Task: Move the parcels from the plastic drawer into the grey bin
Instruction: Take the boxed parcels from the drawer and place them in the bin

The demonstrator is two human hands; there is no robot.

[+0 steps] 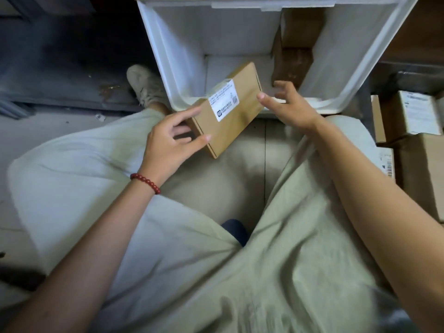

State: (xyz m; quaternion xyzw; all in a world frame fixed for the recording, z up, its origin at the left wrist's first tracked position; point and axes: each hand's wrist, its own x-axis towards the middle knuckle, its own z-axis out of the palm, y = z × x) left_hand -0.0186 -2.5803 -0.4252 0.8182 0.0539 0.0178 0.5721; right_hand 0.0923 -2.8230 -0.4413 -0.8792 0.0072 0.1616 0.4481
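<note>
A flat brown cardboard parcel [230, 109] with a white label hangs over the front rim of the white plastic drawer [168, 68]. My left hand [173, 143] grips its near end, thumb on one side and fingers on the other. My right hand [290, 106] hovers beside the parcel's right edge with fingers spread, the thumb close to it or just touching. A second brown parcel [295, 46] stands on end inside the drawer, against its right wall. The grey bin is not in view.
Several cardboard boxes [418, 116] are stacked at the right edge. My legs in pale green trousers fill the lower frame, with one shoe [144, 85] left of the drawer. Dark floor and a dark ledge lie to the upper left.
</note>
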